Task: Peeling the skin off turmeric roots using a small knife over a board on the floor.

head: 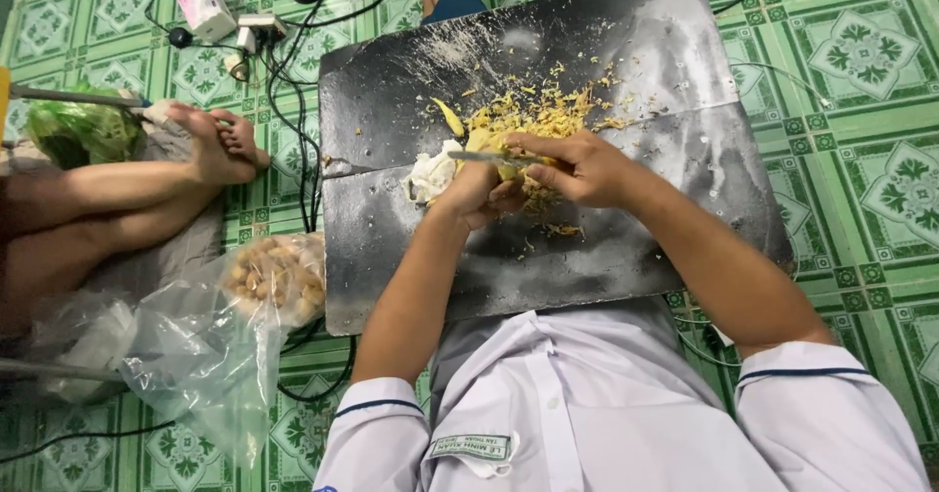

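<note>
One camera is sitting on the person's head and is looking almost straight down, tilting slightly forward. The person's own white shirt (pixel 587 404) is filling the bottom edge, so the lens is hanging close above the chest and lap. Both forearms are running up from the bottom toward the middle, where the left hand (pixel 479 194) and right hand (pixel 577 166) are meeting over a dark board (pixel 391 91) at about arm's length. The green tiled floor (pixel 861 81) is spreading to the far edge. Another person's legs (pixel 117 199) are entering from the left side.
</note>
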